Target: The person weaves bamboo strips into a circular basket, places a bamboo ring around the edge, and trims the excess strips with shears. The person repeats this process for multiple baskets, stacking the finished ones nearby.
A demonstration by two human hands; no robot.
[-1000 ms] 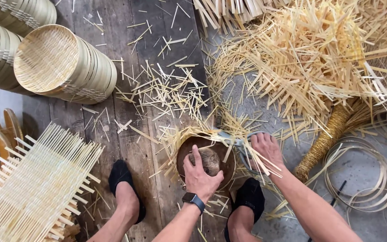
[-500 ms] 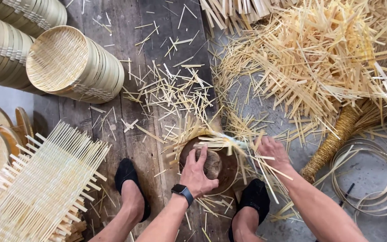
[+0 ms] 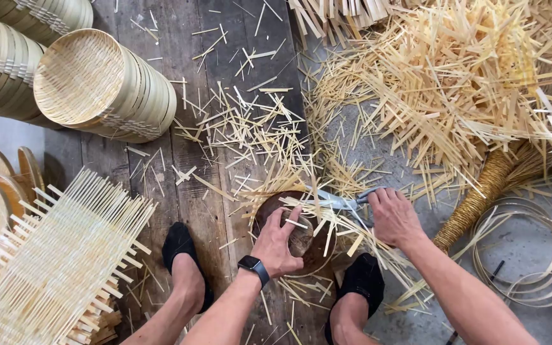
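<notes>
Wooden floorboards (image 3: pixel 161 185) lie under cut strips. Left hand (image 3: pixel 279 246) presses the round woven piece (image 3: pixel 301 246); right hand (image 3: pixel 392 217) grips scissors (image 3: pixel 337 201) beside it. Many strip ends still stick out.

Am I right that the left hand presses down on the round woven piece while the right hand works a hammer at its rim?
Not quite. In the head view the right hand holds scissors, not a hammer, with the blades at the rim among the bamboo strips. The rest holds: the left hand presses down on the round woven piece.
</notes>
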